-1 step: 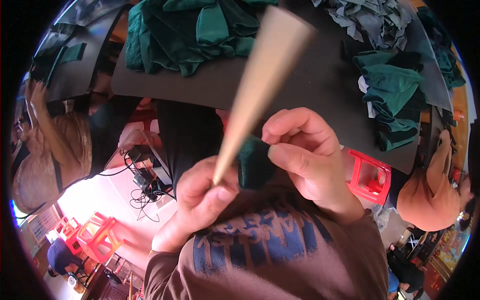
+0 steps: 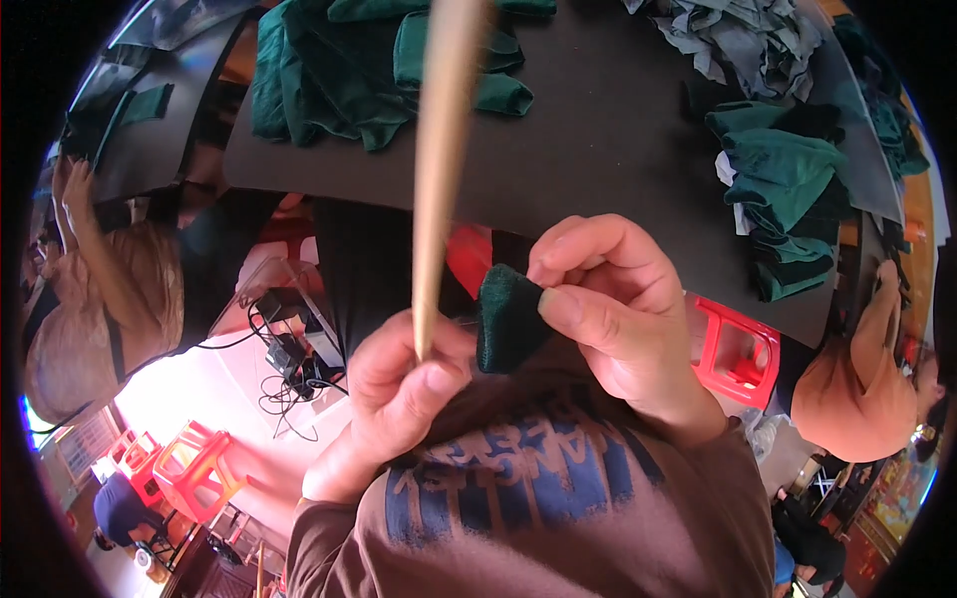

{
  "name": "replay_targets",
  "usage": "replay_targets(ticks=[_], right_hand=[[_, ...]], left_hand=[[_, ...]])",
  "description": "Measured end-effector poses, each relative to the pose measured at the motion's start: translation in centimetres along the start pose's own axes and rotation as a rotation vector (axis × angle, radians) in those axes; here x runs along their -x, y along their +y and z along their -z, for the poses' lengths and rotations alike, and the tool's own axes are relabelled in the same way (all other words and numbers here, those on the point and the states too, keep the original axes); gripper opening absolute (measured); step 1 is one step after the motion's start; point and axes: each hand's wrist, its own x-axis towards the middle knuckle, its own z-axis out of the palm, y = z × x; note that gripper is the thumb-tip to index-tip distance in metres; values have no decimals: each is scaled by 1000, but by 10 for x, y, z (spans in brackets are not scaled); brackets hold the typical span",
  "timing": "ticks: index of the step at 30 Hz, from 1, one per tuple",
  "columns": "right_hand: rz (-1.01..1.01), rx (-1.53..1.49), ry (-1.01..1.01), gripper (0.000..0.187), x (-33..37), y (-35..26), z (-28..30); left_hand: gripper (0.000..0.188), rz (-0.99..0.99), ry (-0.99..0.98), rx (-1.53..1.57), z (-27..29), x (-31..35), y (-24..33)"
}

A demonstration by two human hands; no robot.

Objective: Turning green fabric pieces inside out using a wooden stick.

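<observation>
My left hand (image 2: 394, 394) is closed round the narrow end of a tapered, pale wooden stick (image 2: 442, 149). The stick points up toward the table, its wide end blurred and cut off by the frame's top edge. Between thumb and fingers of my right hand (image 2: 623, 314) is pinched a small dark green velvet piece (image 2: 506, 324) with a stitched-looking edge. This piece hangs just right of my left fingers; whether they touch it I cannot tell.
On the dark table (image 2: 588, 169) lie a pile of green velvet (image 2: 319, 80), a stack of green pieces (image 2: 783, 169) and grey scraps (image 2: 748, 45). Co-workers (image 2: 110, 309) sit at left and right. A red stool (image 2: 738, 354) and tangled cables (image 2: 289, 369) are nearby.
The stick has swung leftward from a right-leaning slant to nearly upright, showing more of the velvet piece. My right hand has barely moved and keeps its pinch.
</observation>
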Motion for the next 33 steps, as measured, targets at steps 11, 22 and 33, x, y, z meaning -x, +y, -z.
replay_targets(ticks=[11, 22, 33], right_hand=[[21, -16, -45, 18, 3, 12, -8], [160, 223, -41, 16, 4, 16, -6], [549, 965, 8, 22, 7, 10, -6]], left_hand=[[26, 200, 31, 164, -18, -8, 22], [8, 229, 27, 167, -20, -14, 23], [9, 179, 86, 127, -22, -17, 18]])
